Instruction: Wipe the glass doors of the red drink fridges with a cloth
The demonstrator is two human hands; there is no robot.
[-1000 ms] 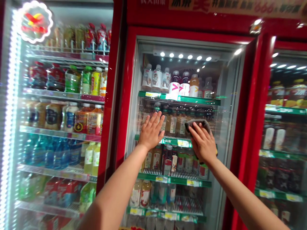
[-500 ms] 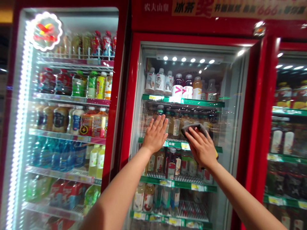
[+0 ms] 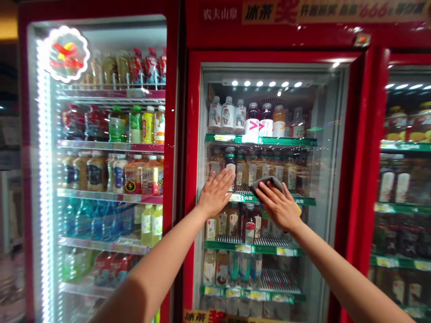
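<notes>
My left hand lies flat against the glass door of the middle red drinks fridge, fingers stretched upward and holding nothing. To its right, my right hand presses a dark grey cloth on the same glass, its fingers lying over it. Part of the cloth is hidden under the palm, and a small yellow bit shows by the wrist side. Behind the glass, bottles stand on green-edged shelves, among them a dark bottle below the hands.
A lit fridge full of bottles stands at the left, with a round glowing sign on it. Another red fridge is at the right. A red header panel with lettering runs above the middle door.
My right hand and the cloth have moved a little left across the glass. My left hand has shifted slightly down and left. The camera view has moved a little.
</notes>
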